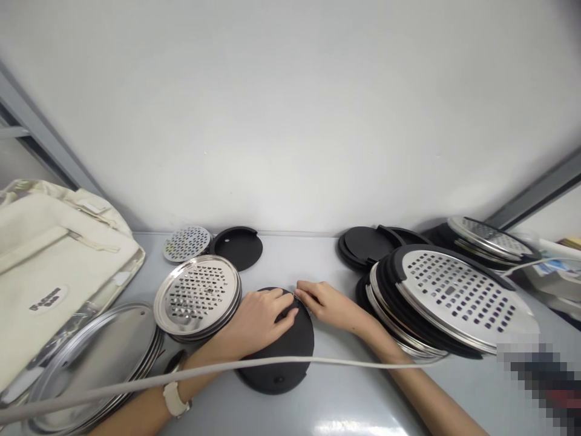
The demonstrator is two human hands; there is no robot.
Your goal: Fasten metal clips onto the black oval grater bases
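Observation:
A round black disc (281, 351) with a thin raised rim lies on the grey table in front of me. My left hand (267, 318) rests on its upper part, fingers bent together over the far side and the thumb curled in towards them. At the disc's far right edge, my right hand (320, 303) pinches with thumb and forefinger, close to the left fingertips. Something small and shiny may be between the right fingertips, but it is too small to name. A small dark knob (278, 380) shows near the disc's front edge.
Left of the disc stand a stack of perforated metal grater plates (197, 297) and a stack of plain metal discs (104, 345). Behind are a small grater plate (187, 243) and black holders (238, 247). A larger grater stack (463, 297) leans right. A white cable (345, 361) crosses in front.

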